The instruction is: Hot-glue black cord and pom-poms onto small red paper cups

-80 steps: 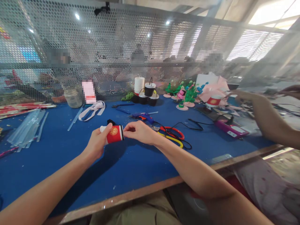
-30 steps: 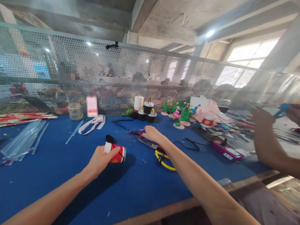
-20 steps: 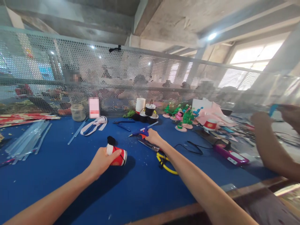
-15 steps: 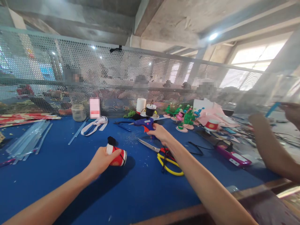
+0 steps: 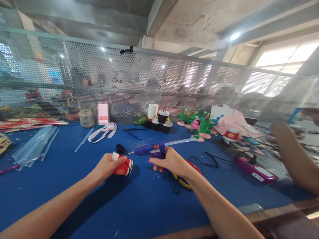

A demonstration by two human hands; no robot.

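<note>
My left hand (image 5: 106, 166) grips a small red paper cup (image 5: 122, 167) with white rims, lying on its side just above the blue table (image 5: 74, 186). My right hand (image 5: 171, 161) holds a blue hot glue gun (image 5: 152, 150) with its nozzle pointing left toward the cup; a clear glue stick pokes out of its back. A small black piece (image 5: 120, 148) lies just behind the cup. Scissors with red and yellow handles (image 5: 185, 181) lie under my right wrist, mostly hidden.
Clear glue sticks (image 5: 35, 144) lie at the left, a white ribbon (image 5: 103, 130) and a jar (image 5: 86, 118) near the mesh screen (image 5: 124, 83). Black cups (image 5: 163, 121), green and pink craft flowers (image 5: 199, 124) and a purple device (image 5: 256, 171) sit right. Another person's arm (image 5: 291, 156) reaches in there.
My right hand left the cup, reached to the glue gun behind the scissors, picked it up and brought it back beside the cup. My left hand kept the cup.
</note>
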